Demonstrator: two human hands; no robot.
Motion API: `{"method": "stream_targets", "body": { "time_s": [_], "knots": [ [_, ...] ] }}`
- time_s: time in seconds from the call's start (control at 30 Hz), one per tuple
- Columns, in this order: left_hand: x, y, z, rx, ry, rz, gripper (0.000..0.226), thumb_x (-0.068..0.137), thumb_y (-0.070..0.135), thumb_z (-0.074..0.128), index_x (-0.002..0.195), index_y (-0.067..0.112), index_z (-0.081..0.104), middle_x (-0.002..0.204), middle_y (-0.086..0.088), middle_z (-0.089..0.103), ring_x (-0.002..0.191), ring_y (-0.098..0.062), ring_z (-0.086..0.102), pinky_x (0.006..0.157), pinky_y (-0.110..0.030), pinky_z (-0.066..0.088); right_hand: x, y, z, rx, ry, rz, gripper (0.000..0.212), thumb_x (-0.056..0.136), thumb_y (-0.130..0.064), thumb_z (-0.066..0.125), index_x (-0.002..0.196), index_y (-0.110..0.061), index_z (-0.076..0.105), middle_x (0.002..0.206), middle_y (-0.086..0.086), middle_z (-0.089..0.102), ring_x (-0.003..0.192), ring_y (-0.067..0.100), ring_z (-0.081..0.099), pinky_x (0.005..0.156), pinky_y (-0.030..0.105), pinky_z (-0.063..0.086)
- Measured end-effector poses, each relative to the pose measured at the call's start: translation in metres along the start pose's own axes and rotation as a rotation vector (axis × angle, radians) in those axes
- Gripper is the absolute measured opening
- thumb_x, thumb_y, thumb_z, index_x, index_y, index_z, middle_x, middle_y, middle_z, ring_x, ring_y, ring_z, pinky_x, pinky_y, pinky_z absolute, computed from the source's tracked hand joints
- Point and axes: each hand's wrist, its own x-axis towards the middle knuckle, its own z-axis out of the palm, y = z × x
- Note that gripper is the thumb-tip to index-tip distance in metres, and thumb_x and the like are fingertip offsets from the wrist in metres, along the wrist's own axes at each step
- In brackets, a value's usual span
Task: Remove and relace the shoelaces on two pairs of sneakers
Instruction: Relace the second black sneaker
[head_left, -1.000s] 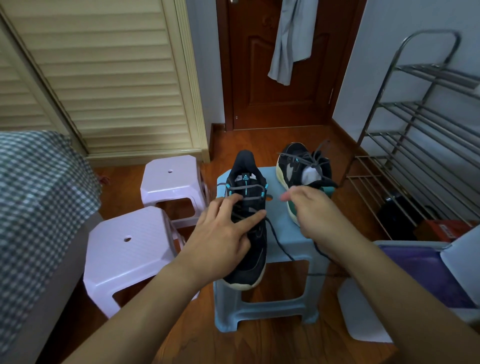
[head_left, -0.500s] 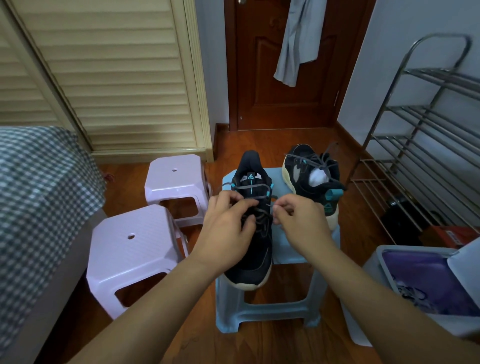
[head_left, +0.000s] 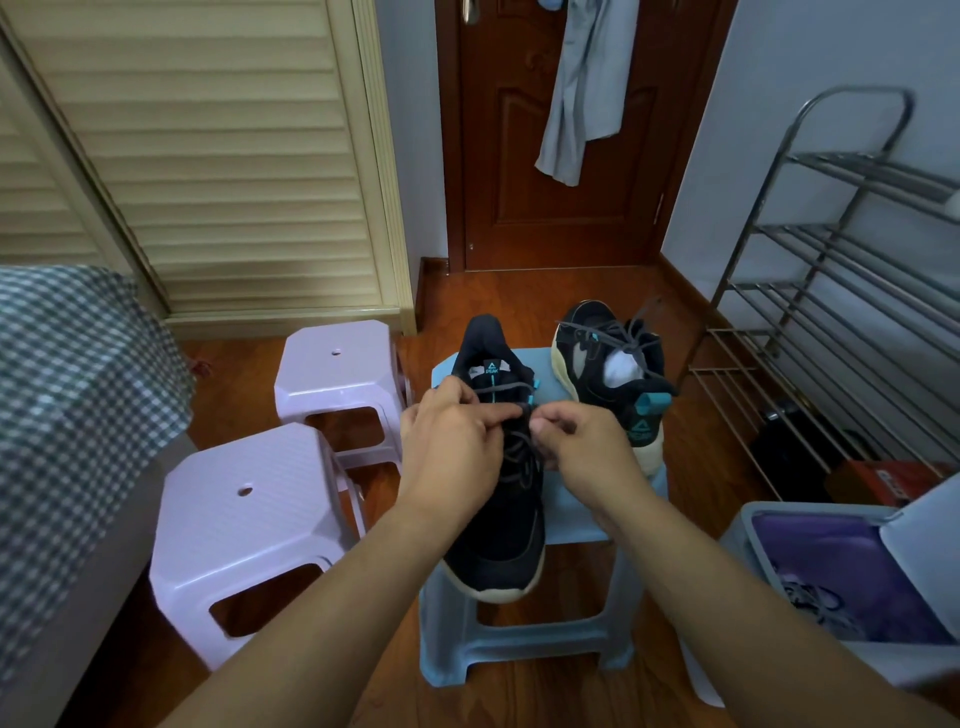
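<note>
A black sneaker (head_left: 498, 530) with a cream sole and teal accents lies on a light blue stool (head_left: 571, 525), toe toward me. My left hand (head_left: 452, 436) rests on its upper, fingers curled over the grey lace (head_left: 511, 387) near the tongue. My right hand (head_left: 582, 436) pinches the lace at the right-side eyelets. The second black sneaker (head_left: 608, 364) leans on its side at the stool's back right, its grey lace loose.
Two lilac stools (head_left: 249, 525) (head_left: 337, 369) stand to the left, a checked bed cover (head_left: 62, 395) beyond them. A metal shoe rack (head_left: 841, 312) lines the right wall. A grey box (head_left: 810, 519) with purple lining holds another lace at right. A brown door is ahead.
My right hand came in from the right side of the stool to the sneaker's eyelets. My left hand's fingers curled tighter over the lace. The view tilted up slightly.
</note>
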Motion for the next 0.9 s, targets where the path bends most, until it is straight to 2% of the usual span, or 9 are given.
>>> {"method": "stream_targets", "body": {
  "time_s": [0.17, 0.27, 0.33, 0.43, 0.5, 0.6, 0.7, 0.77, 0.9],
  "knots": [
    [0.006, 0.001, 0.005, 0.140, 0.066, 0.082, 0.021, 0.089, 0.031, 0.072, 0.109, 0.037, 0.078, 0.087, 0.010, 0.044, 0.092, -0.024, 0.060, 0.083, -0.040, 0.044, 0.004, -0.002, -0.003, 0.109, -0.049, 0.055, 0.017, 0.097, -0.006, 0.062, 0.085, -0.012, 0.072, 0.064, -0.004, 0.063, 0.056, 0.002, 0.056, 0.058, 0.016, 0.046],
    [0.014, 0.002, 0.003, 0.117, 0.028, 0.044, 0.014, 0.088, 0.033, 0.075, 0.100, 0.036, 0.079, 0.089, 0.009, 0.057, 0.097, -0.022, 0.062, 0.084, -0.038, 0.042, 0.002, -0.003, -0.001, 0.056, 0.004, 0.013, 0.012, 0.094, -0.010, 0.068, 0.083, -0.013, 0.072, 0.067, -0.001, 0.066, 0.059, 0.004, 0.060, 0.063, 0.023, 0.048],
    [0.012, 0.010, 0.004, 0.111, 0.035, 0.042, 0.010, 0.087, 0.029, 0.076, 0.095, 0.032, 0.080, 0.093, 0.006, 0.066, 0.096, -0.023, 0.063, 0.082, -0.038, 0.044, -0.001, -0.005, -0.005, -0.194, 0.095, -0.123, 0.003, 0.092, -0.019, 0.070, 0.094, -0.017, 0.071, 0.075, -0.006, 0.067, 0.071, 0.010, 0.063, 0.071, 0.031, 0.050],
    [0.010, 0.011, 0.006, 0.106, 0.060, 0.048, 0.007, 0.090, 0.018, 0.070, 0.092, 0.020, 0.076, 0.095, 0.001, 0.067, 0.089, -0.026, 0.063, 0.073, -0.035, 0.047, -0.004, -0.005, -0.013, -0.629, 0.079, -0.445, 0.047, 0.096, -0.021, 0.063, 0.140, -0.031, 0.050, 0.101, -0.007, 0.058, 0.084, 0.019, 0.060, 0.070, 0.039, 0.051],
    [0.004, 0.014, 0.004, 0.039, 0.071, 0.015, 0.008, 0.096, 0.016, 0.062, 0.093, 0.018, 0.069, 0.097, 0.001, 0.060, 0.087, -0.021, 0.060, 0.070, -0.030, 0.041, -0.007, -0.003, -0.019, -0.808, 0.011, -0.551, 0.056, 0.098, -0.020, 0.054, 0.148, -0.040, 0.040, 0.107, -0.005, 0.053, 0.078, 0.024, 0.060, 0.061, 0.041, 0.051],
    [0.005, 0.009, -0.032, -0.290, 0.164, -0.207, 0.020, 0.101, 0.013, 0.054, 0.085, 0.025, 0.059, 0.096, 0.000, 0.060, 0.084, -0.018, 0.063, 0.075, -0.033, 0.048, -0.005, -0.004, -0.024, -0.801, -0.055, -0.517, 0.061, 0.095, -0.018, 0.047, 0.150, -0.043, 0.039, 0.113, -0.010, 0.049, 0.077, 0.016, 0.056, 0.064, 0.034, 0.049],
    [0.023, -0.086, -0.085, -0.840, 0.556, -0.562, 0.028, 0.097, 0.005, 0.051, 0.076, 0.022, 0.059, 0.085, -0.004, 0.068, 0.074, -0.019, 0.068, 0.073, -0.034, 0.059, 0.000, -0.006, -0.029, -0.636, -0.121, -0.433, 0.064, 0.096, -0.003, 0.040, 0.148, -0.038, 0.045, 0.111, -0.010, 0.050, 0.096, 0.015, 0.053, 0.080, 0.034, 0.047],
    [0.020, -0.138, -0.114, -1.127, 0.687, -0.715, 0.024, 0.090, 0.000, 0.045, 0.075, 0.014, 0.058, 0.074, -0.001, 0.069, 0.067, -0.017, 0.067, 0.068, -0.033, 0.060, 0.001, -0.008, -0.029, -0.615, -0.151, -0.396, 0.073, 0.091, 0.011, 0.037, 0.148, -0.033, 0.047, 0.113, -0.006, 0.052, 0.105, 0.018, 0.051, 0.086, 0.033, 0.044],
    [0.000, -0.150, -0.117, -1.313, 0.622, -0.949, 0.035, 0.096, -0.002, 0.019, 0.073, 0.018, 0.036, 0.067, 0.005, 0.037, 0.039, -0.006, 0.029, 0.035, -0.020, 0.028, 0.003, -0.012, -0.026, -0.574, -0.169, -0.333, 0.081, 0.085, 0.019, 0.035, 0.146, -0.032, 0.049, 0.114, -0.001, 0.053, 0.107, 0.020, 0.051, 0.090, 0.036, 0.045]
  ]
}}
